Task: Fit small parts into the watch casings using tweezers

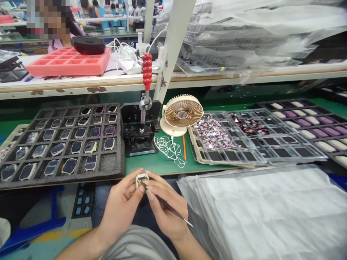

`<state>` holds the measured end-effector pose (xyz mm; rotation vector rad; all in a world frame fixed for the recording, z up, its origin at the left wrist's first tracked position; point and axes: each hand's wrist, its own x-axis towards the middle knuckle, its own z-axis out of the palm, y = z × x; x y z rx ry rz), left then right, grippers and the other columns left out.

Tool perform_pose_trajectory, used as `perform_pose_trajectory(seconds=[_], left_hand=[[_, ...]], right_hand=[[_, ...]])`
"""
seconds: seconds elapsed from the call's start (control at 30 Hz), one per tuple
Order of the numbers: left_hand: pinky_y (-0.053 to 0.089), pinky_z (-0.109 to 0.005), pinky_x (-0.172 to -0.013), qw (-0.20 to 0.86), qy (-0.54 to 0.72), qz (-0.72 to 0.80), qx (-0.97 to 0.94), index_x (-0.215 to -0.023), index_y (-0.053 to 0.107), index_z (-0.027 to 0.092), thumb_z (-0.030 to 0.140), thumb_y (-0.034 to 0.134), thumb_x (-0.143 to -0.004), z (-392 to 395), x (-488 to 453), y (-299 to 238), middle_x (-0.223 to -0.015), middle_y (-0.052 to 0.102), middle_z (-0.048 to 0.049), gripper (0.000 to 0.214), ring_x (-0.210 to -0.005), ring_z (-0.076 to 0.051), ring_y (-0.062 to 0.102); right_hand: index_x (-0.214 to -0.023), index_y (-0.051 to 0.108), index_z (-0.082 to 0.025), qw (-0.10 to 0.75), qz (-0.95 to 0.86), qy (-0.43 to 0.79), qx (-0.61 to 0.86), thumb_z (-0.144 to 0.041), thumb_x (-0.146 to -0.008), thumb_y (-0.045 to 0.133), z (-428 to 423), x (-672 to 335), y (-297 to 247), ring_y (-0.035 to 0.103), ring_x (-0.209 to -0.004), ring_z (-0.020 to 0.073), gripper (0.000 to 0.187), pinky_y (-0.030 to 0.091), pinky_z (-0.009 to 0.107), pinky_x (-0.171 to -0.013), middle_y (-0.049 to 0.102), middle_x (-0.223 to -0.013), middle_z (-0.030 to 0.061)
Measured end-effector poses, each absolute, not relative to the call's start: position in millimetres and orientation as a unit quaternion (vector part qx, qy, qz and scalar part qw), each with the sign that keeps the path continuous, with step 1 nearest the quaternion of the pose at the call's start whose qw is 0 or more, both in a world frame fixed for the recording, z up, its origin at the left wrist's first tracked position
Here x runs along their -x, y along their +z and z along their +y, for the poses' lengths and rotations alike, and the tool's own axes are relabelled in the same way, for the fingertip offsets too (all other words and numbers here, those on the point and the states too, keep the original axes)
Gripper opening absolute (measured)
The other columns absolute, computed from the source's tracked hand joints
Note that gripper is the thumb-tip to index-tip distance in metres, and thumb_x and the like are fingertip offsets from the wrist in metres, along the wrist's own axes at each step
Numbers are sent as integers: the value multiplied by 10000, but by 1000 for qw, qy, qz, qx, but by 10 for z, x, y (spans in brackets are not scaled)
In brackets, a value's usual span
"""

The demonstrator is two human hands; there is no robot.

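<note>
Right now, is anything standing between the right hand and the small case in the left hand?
Nothing visible, apart from the thin dark tool in the right hand; its tip reaches the small case, which the left hand holds.

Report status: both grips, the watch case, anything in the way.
Left grip on watch case; right grip on slim dark tool, tip at the case's open face. No obstruction visible at the grips.
</note>
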<state>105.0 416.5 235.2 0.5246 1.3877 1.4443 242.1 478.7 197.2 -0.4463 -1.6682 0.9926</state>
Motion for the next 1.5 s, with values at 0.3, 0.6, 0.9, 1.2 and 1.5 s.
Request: perform_pose_trajectory(seconds=[0.3, 0.6, 0.9, 1.2, 1.5], left_hand=[[633, -335, -997, 520, 611, 561, -202, -1229, 778, 238, 371, 895, -791, 4180, -1036, 2312, -1283, 784, -111, 472, -1181, -287, 750], [638, -355, -993, 519, 612, 563, -196, -1238, 772, 222, 373, 888, -798, 4181, -1065, 2260, -1310, 769, -130, 479, -1166, -297, 756], [633, -318, -990, 517, 613, 564, -196, -1243, 771, 218, 384, 879, -812, 4182, -1088, 2239, -1268, 789, -118, 475, -1154, -273, 763], [614, -282, -981, 561, 614, 521, -191, -1246, 764, 234, 267, 878, -829, 4187, -1037, 2210, -1302, 774, -105, 434, -1121, -232, 767], [640, -407, -968, 655, 624, 421, -71, -1180, 764, 132, 235, 742, -946, 4216, -947, 2120, -1222, 779, -156, 257, -1071, -257, 757]], right_hand=[[-1241, 755, -264, 546, -687, 449, 172, 45, -911, 662, 4810, -2423, 1883, 722, -1199, 333, 462, 585, 621, -1069, 795, -1154, 68], [-1233, 746, -252, 547, -688, 433, 201, 72, -898, 646, 4761, -2425, 1881, 711, -1217, 333, 477, 602, 594, -1051, 784, -1170, 75], [-1214, 760, -244, 548, -675, 454, 195, 82, -904, 654, 4766, -2419, 1809, 708, -1223, 317, 462, 588, 577, -1078, 787, -1170, 69], [-1212, 777, -276, 547, -650, 487, 203, 14, -937, 672, 4781, -2440, 1728, 697, -1235, 312, 413, 572, 550, -1082, 792, -1164, 67], [-1104, 817, -311, 539, -506, 635, 222, -219, -1007, 713, 4716, -2491, 1574, 696, -1237, 316, 169, 538, 567, -1099, 815, -1076, 62]])
